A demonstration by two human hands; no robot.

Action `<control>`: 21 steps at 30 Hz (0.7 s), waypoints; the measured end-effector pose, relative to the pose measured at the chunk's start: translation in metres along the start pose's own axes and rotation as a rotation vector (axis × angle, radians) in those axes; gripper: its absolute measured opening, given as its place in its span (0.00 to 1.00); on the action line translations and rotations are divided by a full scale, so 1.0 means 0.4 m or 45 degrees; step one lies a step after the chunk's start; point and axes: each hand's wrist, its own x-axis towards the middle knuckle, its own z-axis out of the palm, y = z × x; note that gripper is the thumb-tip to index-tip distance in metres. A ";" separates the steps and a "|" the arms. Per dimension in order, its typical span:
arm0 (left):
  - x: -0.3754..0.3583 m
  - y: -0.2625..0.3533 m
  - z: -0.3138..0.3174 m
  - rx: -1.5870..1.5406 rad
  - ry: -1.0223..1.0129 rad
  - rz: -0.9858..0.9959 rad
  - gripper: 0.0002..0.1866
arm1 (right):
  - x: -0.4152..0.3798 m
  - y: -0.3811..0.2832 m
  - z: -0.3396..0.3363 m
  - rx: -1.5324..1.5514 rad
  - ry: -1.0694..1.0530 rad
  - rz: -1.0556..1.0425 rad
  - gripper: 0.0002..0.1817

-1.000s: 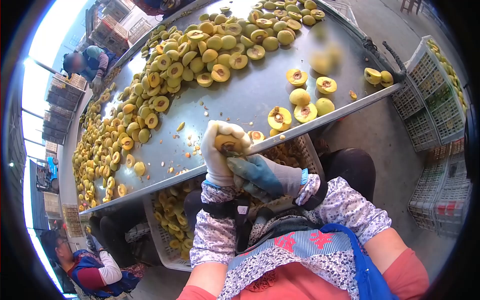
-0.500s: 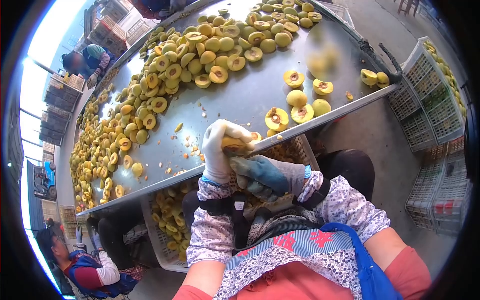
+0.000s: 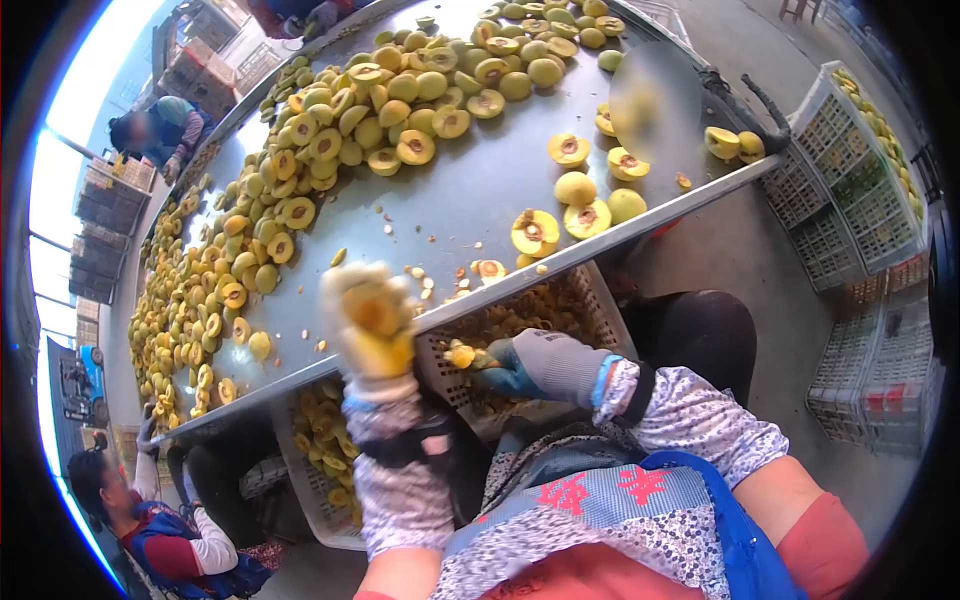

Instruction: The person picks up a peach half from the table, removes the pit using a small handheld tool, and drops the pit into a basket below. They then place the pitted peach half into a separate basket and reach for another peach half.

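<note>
My left hand (image 3: 375, 315), in a pale glove stained yellow, is blurred by motion over the near edge of the metal table (image 3: 400, 225); its palm faces up and its fingers curl around a halved fruit (image 3: 377, 304). My right hand (image 3: 535, 367), in a grey and blue glove, is closed over a crate of fruit scraps (image 3: 560, 312). Small yellow fruit pieces (image 3: 463, 355) stick out from its fingertips. Several cut fruit halves (image 3: 535, 232) lie near the table's right edge, beside a large heap of halves (image 3: 350, 125).
Another crate of fruit pieces (image 3: 325, 450) stands under the table at the left. Stacked crates (image 3: 850, 170) stand at the right. A seated person (image 3: 165, 530) is at the lower left, and a second person (image 3: 165, 130) leans at the far table edge.
My hands have moved apart. The left one, with its fruit, has gone left and turned palm up. The right one has lowered slightly over the scrap crate, with yellow pieces now visible at its fingertips.
</note>
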 end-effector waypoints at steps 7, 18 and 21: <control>-0.078 0.253 -0.458 0.338 0.625 0.216 0.18 | 0.012 0.065 -0.019 -0.589 0.100 0.254 0.22; 0.083 0.208 -0.300 1.670 0.500 0.601 0.21 | 0.002 -0.011 -0.042 -0.023 0.372 -0.165 0.18; 0.157 0.178 -0.076 1.565 -0.005 0.762 0.20 | -0.020 -0.029 -0.082 0.221 0.367 -0.111 0.18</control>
